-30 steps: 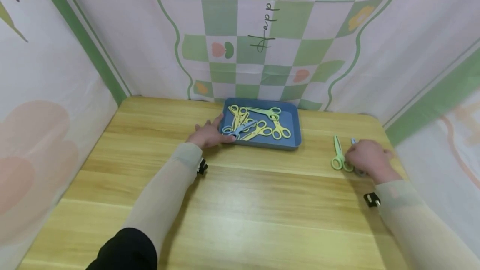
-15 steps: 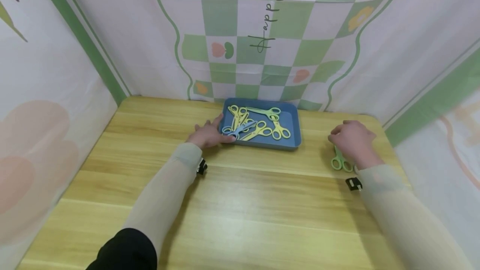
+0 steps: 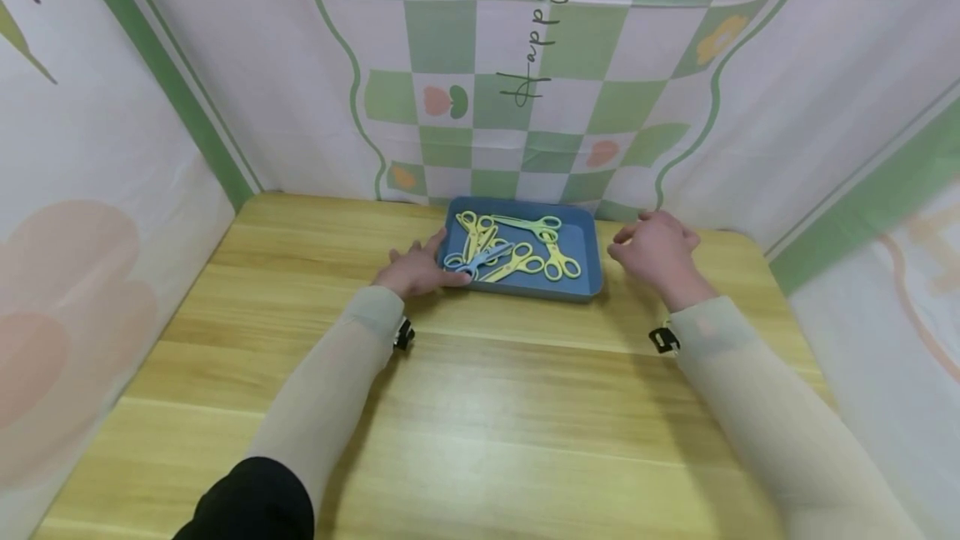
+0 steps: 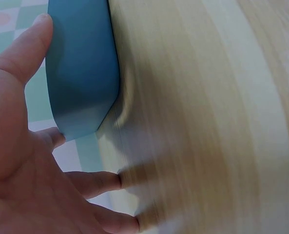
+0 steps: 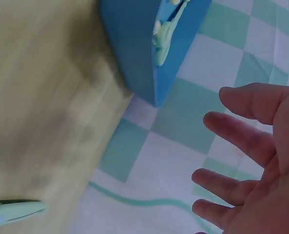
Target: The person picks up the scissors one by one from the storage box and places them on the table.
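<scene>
A blue tray [image 3: 579,233] stands at the back of the wooden table, holding several yellow scissors [image 3: 517,263], a pair of light green scissors [image 3: 534,225] and a pair of light blue scissors [image 3: 480,258]. My left hand [image 3: 417,268] is at its front left corner; in the left wrist view its spread fingers touch the tray wall [image 4: 83,63] and the table. Just right of the tray, above the table, hovers my right hand [image 3: 657,255]. The right wrist view shows nothing between its loosely spread fingers [image 5: 241,134].
A pale green scissors blade [image 5: 17,212] lies on the table in the right wrist view; in the head view the right forearm covers most of that spot. A patterned cloth [image 3: 510,140] hangs behind the table [image 3: 465,407], with white cloth on both sides.
My right hand has lifted from beside the scissors on the right and moved left and back to near the tray. The left hand and tray have not moved.
</scene>
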### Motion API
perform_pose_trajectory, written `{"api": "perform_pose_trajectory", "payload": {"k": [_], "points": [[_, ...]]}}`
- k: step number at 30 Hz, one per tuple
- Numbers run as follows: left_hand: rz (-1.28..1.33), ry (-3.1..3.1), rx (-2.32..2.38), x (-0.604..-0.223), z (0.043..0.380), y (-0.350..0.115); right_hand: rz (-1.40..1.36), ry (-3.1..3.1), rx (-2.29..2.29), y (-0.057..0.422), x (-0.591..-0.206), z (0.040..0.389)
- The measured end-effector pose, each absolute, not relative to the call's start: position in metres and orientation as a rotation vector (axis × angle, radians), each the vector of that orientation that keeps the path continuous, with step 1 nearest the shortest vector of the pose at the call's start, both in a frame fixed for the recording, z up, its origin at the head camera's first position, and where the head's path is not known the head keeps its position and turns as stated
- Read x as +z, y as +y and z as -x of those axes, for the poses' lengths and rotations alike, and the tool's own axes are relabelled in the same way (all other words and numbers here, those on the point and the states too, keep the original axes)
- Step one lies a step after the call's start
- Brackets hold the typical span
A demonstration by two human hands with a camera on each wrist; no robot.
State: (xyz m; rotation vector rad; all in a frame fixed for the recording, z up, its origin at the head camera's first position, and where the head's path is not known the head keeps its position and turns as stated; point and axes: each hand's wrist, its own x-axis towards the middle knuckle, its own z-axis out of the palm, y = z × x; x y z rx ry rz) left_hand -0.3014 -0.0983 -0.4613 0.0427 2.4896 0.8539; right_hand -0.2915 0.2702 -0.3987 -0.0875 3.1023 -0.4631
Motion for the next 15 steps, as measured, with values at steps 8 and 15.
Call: {"api": "perform_pose_trajectory", "payload": {"k": [8,15], "points": [[-0.047,2.499,0.851,-0.462,0.302,-0.099,0.229,3.05,-0.317,0.242,-0.382,0.31],[-0.049,2.508,0.848,-0.463,0.303,-0.099,0.34,2.982,-0.221,0.215,-0.373,0.328]]}}
